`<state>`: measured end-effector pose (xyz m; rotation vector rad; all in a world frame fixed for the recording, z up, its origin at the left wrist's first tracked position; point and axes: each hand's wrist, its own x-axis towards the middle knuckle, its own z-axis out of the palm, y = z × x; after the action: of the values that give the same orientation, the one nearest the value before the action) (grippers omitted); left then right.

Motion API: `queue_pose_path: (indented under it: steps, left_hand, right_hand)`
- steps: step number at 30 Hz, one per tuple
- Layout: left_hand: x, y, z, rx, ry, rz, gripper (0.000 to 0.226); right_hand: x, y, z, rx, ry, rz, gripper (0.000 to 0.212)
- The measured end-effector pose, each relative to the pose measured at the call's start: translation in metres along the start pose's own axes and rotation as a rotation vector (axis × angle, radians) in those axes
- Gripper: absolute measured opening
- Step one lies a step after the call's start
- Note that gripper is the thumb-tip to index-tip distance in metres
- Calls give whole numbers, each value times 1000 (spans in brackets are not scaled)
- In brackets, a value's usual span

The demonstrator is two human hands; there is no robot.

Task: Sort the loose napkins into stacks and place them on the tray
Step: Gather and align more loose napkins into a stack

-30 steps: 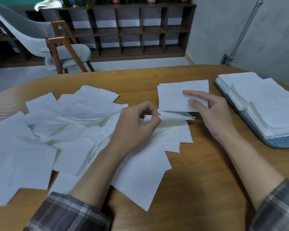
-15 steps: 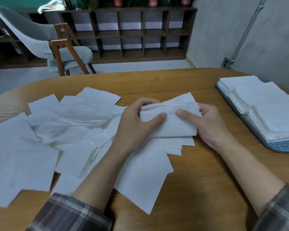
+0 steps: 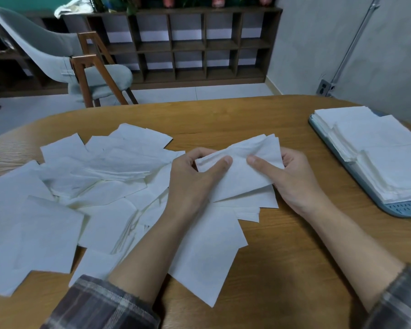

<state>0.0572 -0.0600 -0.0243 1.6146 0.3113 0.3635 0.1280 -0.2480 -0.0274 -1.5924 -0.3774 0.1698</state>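
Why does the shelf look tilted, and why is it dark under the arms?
Head view: the wide-angle lens leans the shelf unit and wall pipe near the edges. Head view: light from above leaves soft shadows on the table under both forearms. Head view: the held napkins between left hand and right hand look fairly sharp; the plaid sleeve looks smeared.

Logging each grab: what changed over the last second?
The right hand pulled back to meet the left hand, and both took hold of a small bundle of napkins. The loose pile, the stacks and the tray stayed put.
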Motion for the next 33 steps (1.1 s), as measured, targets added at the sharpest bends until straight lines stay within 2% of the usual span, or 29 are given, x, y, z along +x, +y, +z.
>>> queue_pose_path:
  steps: [4,7,9,10,13,15,18,20,22,24,27,30,33]
  left_hand:
    - [5,2,-5,11,-72,-8,20]
    - [3,5,-7,-52,-153,9,18]
    - [1,6,-7,-71,-140,50,18]
    - [1,5,-6,-49,-116,86,18]
    - [2,0,-5,86,-40,199,20]
    - [2,-2,-3,133,-31,241,29]
    - [5,-9,-2,283,-64,323,45]
    - [7,-17,-2,447,-131,403,46]
    - [5,-21,-2,570,-215,420,43]
    - [2,-23,0,676,-271,431,42]
    - [4,-25,1,776,-270,491,28]
    - [3,-25,2,804,-234,559,10]
    - [1,-24,3,778,-177,587,5]
  right_hand:
    - [-1,-4,-1,46,-24,-19,27]
    - [-1,-4,0,46,-1,-88,55]
    - [-1,-4,-1,35,8,-120,64]
    - [-2,-5,-3,13,4,-144,59]
    - [1,-8,-13,-117,-83,-148,27]
    - [3,-6,-17,-207,-145,-108,20]
    - [7,-1,-18,-261,-16,-90,22]
    - [10,1,-20,-276,146,-111,25]
    - [13,1,-22,-274,223,-115,29]
    - [13,2,-22,-272,219,-102,34]
    - [13,3,-21,-265,195,-93,39]
    - [14,3,-22,-245,184,-103,41]
    - [13,3,-23,-235,161,-102,41]
